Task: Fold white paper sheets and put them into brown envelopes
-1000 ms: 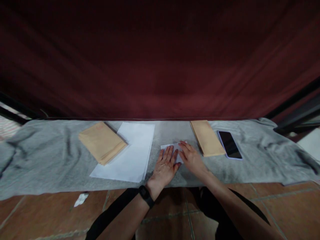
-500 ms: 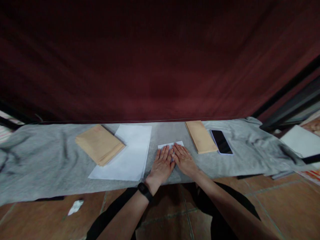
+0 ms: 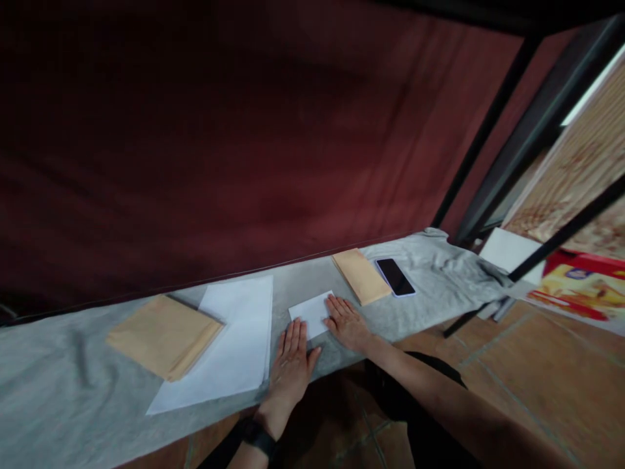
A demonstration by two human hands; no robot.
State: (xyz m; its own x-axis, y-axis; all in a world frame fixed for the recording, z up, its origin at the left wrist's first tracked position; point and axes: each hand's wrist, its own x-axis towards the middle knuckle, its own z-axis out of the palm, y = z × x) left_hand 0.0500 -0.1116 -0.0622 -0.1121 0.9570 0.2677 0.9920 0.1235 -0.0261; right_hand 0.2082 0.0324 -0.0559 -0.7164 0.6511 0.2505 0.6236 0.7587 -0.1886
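Note:
A small folded white paper (image 3: 311, 311) lies on the grey cloth (image 3: 58, 371) that covers the long surface. My left hand (image 3: 291, 360) rests flat and open on the cloth, its fingertips at the paper's near left corner. My right hand (image 3: 346, 320) lies flat and open with its fingers on the paper's right edge. A black band sits on my left wrist.
Left of the hands lie a stack of white sheets (image 3: 229, 345) and a pile of tan envelopes (image 3: 163, 335). To the right are more tan envelopes (image 3: 360, 276) and a dark phone (image 3: 395, 277). A dark red curtain (image 3: 219, 143) hangs behind; black metal bars (image 3: 493, 117) stand right.
The camera has swung to the right and tilted. My left hand has slid back off the folded paper toward me; my right hand has shifted to the paper's right edge.

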